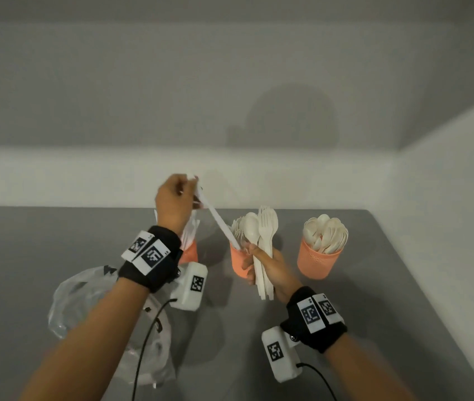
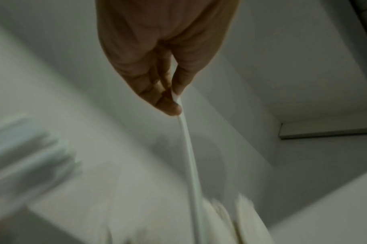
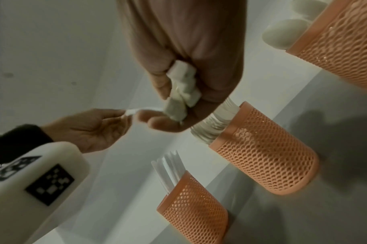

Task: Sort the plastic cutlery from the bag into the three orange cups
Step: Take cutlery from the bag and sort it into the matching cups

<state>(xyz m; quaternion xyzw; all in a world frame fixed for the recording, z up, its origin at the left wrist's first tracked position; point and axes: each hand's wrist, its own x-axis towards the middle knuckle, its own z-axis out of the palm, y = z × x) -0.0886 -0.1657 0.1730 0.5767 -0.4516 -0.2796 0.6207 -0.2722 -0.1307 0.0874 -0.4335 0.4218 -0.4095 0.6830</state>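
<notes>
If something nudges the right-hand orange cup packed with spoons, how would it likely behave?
The right orange cup probably tips rather than slides: its spoons stand well above the rim, likely making it top-heavy. Its mesh wall looks thin, so it is likely light. It stands upright, apart from the right hand.

A grey table (image 1: 56,241) carries three orange mesh cups (image 1: 318,260) in a row and a crumpled clear bag (image 1: 79,296).

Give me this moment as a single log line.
left hand: pinches one knife | right hand: holds cutlery bundle | cups: left cup knives, middle cup forks, right cup spoons | bag: on table
</notes>
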